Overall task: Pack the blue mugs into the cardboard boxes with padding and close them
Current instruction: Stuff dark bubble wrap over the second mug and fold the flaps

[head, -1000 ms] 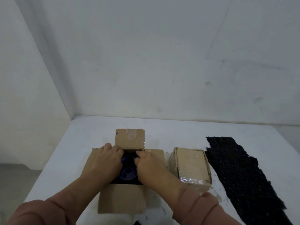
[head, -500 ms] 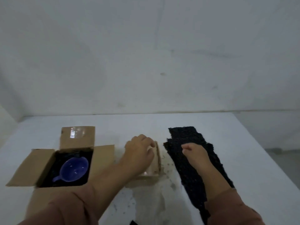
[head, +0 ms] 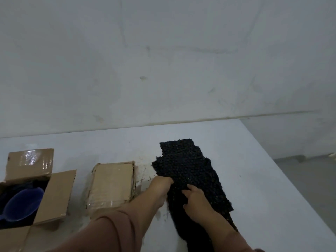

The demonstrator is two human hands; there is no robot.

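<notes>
Near the front of the white counter point(head: 263, 179), the left hand point(head: 161, 183) is closed round the left edge of the black bubbled padding sheet point(head: 183, 160) and the right hand point(head: 195, 200) is clenched on its middle. It should be lifted evenly, kept clear of the shut cardboard box point(head: 112, 184) alongside, then laid over the blue mug point(head: 23, 204) in the open cardboard box point(head: 56, 195).

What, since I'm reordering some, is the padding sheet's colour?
Black, bumpy-textured padding sheet, best in the head view.

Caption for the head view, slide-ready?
Left hand and right hand grip black padding beside closed box; blue mug sits in open box.
</notes>
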